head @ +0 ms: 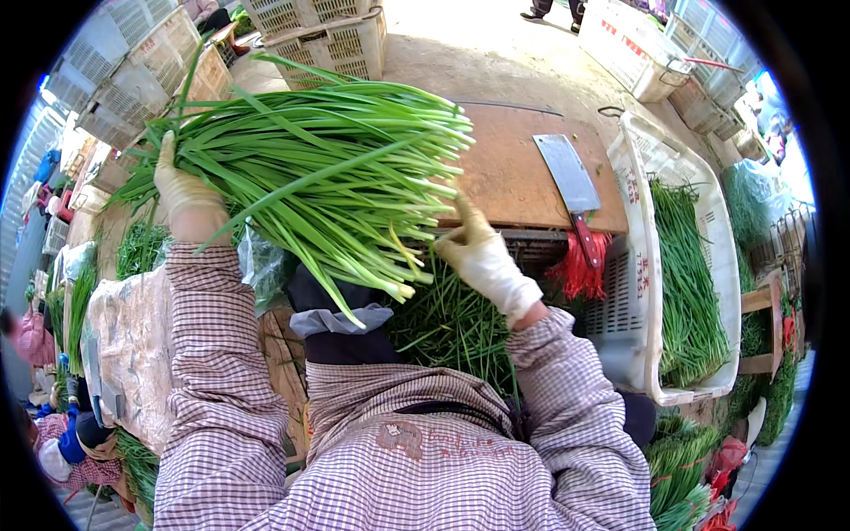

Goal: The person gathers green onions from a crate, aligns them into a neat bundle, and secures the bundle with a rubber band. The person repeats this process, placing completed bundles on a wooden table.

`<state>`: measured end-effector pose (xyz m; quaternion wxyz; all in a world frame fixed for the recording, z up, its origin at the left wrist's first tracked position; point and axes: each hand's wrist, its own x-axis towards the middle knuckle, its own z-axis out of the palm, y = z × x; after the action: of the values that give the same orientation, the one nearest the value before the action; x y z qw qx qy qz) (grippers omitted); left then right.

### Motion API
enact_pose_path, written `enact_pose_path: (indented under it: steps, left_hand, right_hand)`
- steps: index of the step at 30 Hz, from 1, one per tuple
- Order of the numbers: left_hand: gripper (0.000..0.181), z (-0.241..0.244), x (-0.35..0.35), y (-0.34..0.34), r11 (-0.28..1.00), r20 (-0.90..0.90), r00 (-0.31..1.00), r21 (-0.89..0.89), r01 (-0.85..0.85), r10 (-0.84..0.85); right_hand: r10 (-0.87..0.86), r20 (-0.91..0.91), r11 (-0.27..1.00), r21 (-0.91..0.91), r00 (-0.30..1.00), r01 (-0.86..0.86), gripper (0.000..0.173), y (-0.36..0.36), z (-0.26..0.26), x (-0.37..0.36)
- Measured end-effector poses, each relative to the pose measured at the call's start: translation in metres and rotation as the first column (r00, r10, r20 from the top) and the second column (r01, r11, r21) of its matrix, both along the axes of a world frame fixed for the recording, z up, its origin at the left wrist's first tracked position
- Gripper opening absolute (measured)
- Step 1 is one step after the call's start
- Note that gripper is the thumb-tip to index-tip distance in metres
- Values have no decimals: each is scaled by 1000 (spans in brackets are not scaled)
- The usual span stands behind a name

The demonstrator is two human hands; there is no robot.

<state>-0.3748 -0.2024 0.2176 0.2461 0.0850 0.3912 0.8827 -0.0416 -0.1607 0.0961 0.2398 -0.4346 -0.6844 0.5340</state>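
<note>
My left hand (184, 189), in a pale glove, grips a large bunch of garlic chives (319, 152) near its leafy end. The bunch lies sideways in the air, its whitish stem ends fanned out to the right over the edge of a wooden board (511, 182). Close to those stem ends is my gloved right hand (488, 262), index finger stretched out and thumb apart from it; whether the fingertip touches a stem is unclear. A cleaver (568, 172) with a dark red handle rests on the board, handle over the near edge. One loose leaf slants across the bunch.
Red ties (579, 272) hang below the board's front edge. At right stands a white plastic crate (631, 199) holding chives (687, 285). Leaf scraps (458, 325) lie beneath my hands. Stacked crates (325, 46) stand ahead. A wrapped block (129, 352) is at left; other people sit beyond.
</note>
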Motion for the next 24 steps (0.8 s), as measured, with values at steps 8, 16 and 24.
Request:
enact_pose_path:
  steps: [8, 16, 24]
  left_hand:
    - [33, 19, 33, 42, 980, -85, 993, 175, 95, -82]
    - [30, 38, 97, 124, 921, -153, 975, 330, 206, -163]
    - [26, 39, 109, 120, 937, -36, 976, 275, 216, -215]
  right_hand:
    - [123, -546, 730, -515, 829, -448, 56, -7, 16, 61]
    - [-300, -349, 941, -263, 888, 215, 34, 3, 67, 48]
    - [-291, -112, 892, -390, 950, 228, 34, 19, 38, 13]
